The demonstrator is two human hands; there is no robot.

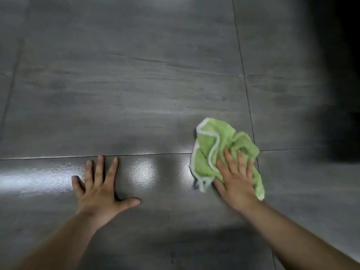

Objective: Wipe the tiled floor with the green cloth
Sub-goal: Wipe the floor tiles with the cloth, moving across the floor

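Your right grip lies palm down on top of the crumpled light-green terry cloth with a white hemmed edge, fingers straight and a little spread, pressing the fabric onto the dark grey glossy tiled floor. Nothing curls round the cloth, so this grip is apart, not clamped. Most of the cloth bunches out ahead of your fingertips and to the thumb side, with a narrower strip past the little finger. It sits right over the spot where a thin sideways grout line, running towards your other grip, meets a thin lengthwise grout line, running away ahead of the fingertips. The right forearm comes in from the lower right, and that hand looks slightly blurred.

Your left grip is well apart from the cloth, planted palm down on bare tile, fingers straight and fanned, thumb stretched towards the right grip. It is apart too and holds nothing. Its fingertips reach just up to the sideways grout line. Between the two grips a round patch of reflected light sits on the tile, and a wider sheen spreads beyond the left little finger. Well out past the right grip's little-finger side stands a dark shadowed mass, too dim to make out
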